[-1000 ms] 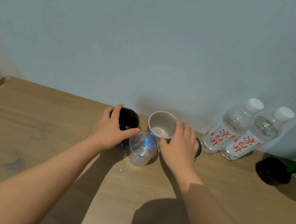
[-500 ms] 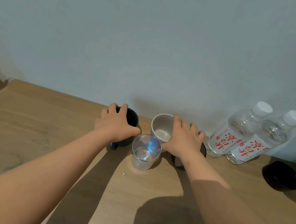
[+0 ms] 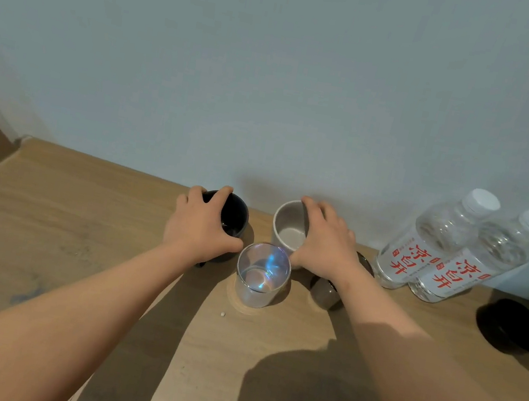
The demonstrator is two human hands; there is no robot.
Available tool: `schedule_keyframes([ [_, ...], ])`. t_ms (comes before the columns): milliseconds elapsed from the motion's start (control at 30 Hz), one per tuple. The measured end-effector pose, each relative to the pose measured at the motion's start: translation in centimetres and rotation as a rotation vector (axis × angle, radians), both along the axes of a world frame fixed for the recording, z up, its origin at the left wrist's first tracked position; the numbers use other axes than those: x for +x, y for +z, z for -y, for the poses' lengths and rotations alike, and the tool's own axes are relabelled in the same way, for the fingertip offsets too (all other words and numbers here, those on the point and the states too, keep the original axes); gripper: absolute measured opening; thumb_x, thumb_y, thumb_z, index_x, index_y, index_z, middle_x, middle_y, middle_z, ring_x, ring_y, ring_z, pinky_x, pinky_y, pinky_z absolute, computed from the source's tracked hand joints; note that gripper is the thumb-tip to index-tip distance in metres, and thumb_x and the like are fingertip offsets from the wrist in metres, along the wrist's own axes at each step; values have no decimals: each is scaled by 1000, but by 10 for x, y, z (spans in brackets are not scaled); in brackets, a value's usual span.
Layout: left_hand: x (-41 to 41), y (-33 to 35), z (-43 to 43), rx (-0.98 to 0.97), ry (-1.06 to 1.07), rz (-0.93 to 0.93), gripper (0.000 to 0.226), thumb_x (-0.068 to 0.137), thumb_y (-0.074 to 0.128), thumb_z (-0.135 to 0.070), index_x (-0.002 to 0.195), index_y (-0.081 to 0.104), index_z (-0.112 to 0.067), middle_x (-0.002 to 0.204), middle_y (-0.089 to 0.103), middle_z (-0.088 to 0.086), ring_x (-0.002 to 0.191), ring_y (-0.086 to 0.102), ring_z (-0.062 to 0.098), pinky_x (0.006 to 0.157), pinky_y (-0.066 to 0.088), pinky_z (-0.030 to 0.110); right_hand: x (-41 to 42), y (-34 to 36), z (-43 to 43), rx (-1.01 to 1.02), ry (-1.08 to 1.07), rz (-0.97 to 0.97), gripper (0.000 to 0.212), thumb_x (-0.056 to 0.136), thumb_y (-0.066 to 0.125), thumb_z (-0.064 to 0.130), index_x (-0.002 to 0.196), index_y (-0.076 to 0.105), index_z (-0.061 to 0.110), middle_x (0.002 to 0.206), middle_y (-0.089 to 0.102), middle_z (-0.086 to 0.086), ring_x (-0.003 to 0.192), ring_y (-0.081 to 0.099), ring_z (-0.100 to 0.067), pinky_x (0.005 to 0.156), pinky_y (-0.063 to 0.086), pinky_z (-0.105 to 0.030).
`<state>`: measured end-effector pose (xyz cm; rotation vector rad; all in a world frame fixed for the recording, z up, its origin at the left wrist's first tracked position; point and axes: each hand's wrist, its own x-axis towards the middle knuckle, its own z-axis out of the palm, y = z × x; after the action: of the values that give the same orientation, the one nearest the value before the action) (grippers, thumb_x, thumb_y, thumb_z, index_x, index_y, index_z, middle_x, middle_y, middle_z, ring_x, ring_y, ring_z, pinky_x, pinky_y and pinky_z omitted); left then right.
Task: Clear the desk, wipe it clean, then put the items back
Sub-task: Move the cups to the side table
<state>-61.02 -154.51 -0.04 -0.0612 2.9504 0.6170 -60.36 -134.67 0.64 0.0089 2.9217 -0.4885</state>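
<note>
Wooden desk (image 3: 43, 234) lay under both my arms, with its back edge against a pale wall (image 3: 277, 63). My left hand (image 3: 199, 230) gripped the black cup (image 3: 236, 215), the fingers (image 3: 222, 193) curled over its far rim and the thumb pressed on its near side. My right hand (image 3: 327, 245) held the pale grey cup (image 3: 287, 235) in the same way, with the fingers close together over the rim. I could not tell if the two cups rested on the desk or were just lifted. Between my wrists a clear glass (image 3: 261, 276) stood on a round coaster (image 3: 244, 308). From the glass, the black cup was at 11 o'clock and the grey one at 1 o'clock. At 3 o'clock a small brown cup (image 3: 324, 293) stood partly hidden under my right wrist. Farther off at 2 o'clock, two water bottles (image 3: 428, 250) touched each other.
</note>
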Motion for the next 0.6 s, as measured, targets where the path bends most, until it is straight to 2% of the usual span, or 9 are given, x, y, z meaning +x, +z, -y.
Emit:
schedule_keyframes([
  [200, 5, 22, 6, 78, 41, -146, 88, 64, 72, -35, 141, 29, -36, 137, 30, 8, 122, 30, 32, 88, 38, 33, 2, 24, 0, -85, -93, -148, 105, 61, 79, 29, 147, 18, 29, 146, 26, -1, 127, 34, -30, 101, 31, -38],
  [400, 16, 66, 17, 99, 48, -319, 89, 62, 75, -35, 140, 32, -36, 135, 31, 8, 119, 31, 31, 92, 41, 36, 7, 69, 10, -128, -100, -288, 102, 64, 78, 31, 147, 19, 31, 146, 26, 0, 128, 32, -29, 103, 28, -38],
  [500, 30, 86, 29, 109, 83, -361, 90, 59, 75, -35, 138, 32, -38, 134, 32, 5, 116, 31, 27, 79, 53, 46, 14, 94, 26, -125, -44, -322, 103, 64, 78, 31, 147, 17, 32, 147, 23, 1, 128, 31, -28, 102, 27, -37],
  [600, 49, 102, 49, 87, 130, -386, 90, 56, 74, -35, 136, 33, -39, 132, 34, 5, 115, 33, 27, 73, 54, 47, 25, 113, 49, -151, 35, -344, 104, 64, 77, 30, 147, 15, 33, 148, 21, 3, 128, 30, -27, 103, 26, -36],
])
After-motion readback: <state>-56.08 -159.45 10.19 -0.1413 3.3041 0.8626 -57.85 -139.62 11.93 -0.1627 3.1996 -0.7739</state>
